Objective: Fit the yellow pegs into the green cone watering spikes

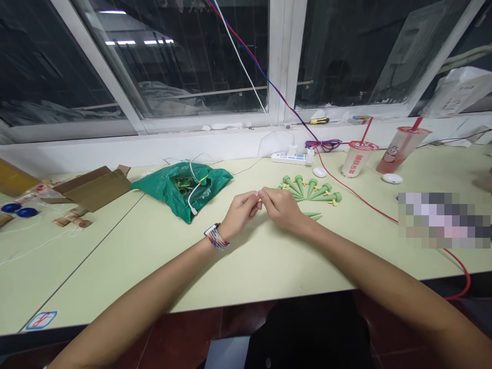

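Observation:
Both hands meet over the middle of the pale green table (269,256). My left hand (242,211), with a beaded band at the wrist, has its fingers pinched together. My right hand (282,207) is closed too, fingertips against those of the left. Between them shows a tiny yellowish piece, too small to name. Just beyond my right hand lie several green cone-shaped spikes (311,190) with small yellow parts. A green plastic bag (180,187) holding more green parts lies open to the left of my hands.
An opened cardboard box (94,187) sits at the left. A white power strip (292,158), a red cable (365,202), two lidded drink cups (355,159) with straws and white round objects (392,178) are at the back right. Windows run behind the table.

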Demonstrator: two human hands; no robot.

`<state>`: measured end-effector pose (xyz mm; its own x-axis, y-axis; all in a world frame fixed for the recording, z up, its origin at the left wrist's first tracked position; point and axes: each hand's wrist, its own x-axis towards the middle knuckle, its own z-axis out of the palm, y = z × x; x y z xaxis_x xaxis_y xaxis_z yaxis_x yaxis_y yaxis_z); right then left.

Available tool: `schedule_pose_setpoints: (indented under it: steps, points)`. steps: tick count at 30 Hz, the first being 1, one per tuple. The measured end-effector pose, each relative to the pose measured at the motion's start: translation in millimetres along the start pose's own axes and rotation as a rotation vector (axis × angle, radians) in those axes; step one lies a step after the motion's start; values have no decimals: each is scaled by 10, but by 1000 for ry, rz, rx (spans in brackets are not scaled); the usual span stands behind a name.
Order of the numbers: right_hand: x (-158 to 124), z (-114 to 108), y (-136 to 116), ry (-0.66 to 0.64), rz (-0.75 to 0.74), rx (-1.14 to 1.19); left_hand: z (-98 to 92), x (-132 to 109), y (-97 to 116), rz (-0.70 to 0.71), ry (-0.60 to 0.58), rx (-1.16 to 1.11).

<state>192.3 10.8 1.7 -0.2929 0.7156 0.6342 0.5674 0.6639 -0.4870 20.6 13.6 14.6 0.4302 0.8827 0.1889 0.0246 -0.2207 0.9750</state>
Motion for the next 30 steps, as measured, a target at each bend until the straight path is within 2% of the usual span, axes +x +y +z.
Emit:
schedule_pose_setpoints:
  steps: [2,4,9,16,19,22,26,30]
  points:
    - [5,-2,-48,-30,131,218,-9,-14,-40,209,123,239]
    - [3,-1,-90,-40,197,380,-26,-26,-71,288,177,370]
    - [-19,-22,-113,-39,236,481,-50,-44,-72,360,175,448]
    - [-30,-67,-91,-136,234,605,-23,-69,-20,418,172,557]
    - [-28,-63,-63,-159,220,626,-17,-73,11,368,160,527]
    - [-30,-68,-13,-173,156,513,-10,-56,41,268,140,407]
    - [-39,-113,40,-159,-68,186,-28,-9,66,40,44,83]
    - [-33,-173,64,-192,-267,-226,-93,34,84,-267,-127,-234]
